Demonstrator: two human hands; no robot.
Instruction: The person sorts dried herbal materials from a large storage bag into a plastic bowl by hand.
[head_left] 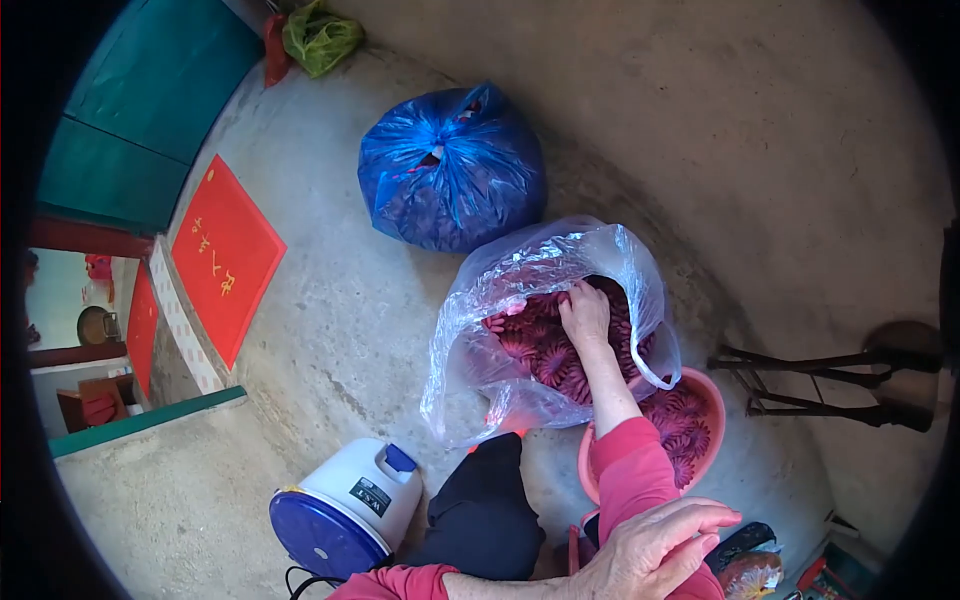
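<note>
My right hand is inside a clear plastic bag, low over many dark red, flower-like pieces. Its fingers are bent and pressed together, with the tips hidden, so what they hold cannot be made out. Crossing over my right sleeve near the bottom edge, my left hand has its fingers stretched out toward the right and holds nothing. Beside the bag, partly behind my right arm, a pink basin holds similar purplish-red pieces.
A tied blue bag stands beyond the clear bag. At the lower left is a white bucket with a blue lid. A red mat lies left, a stool stands right, and a green bag is at the top.
</note>
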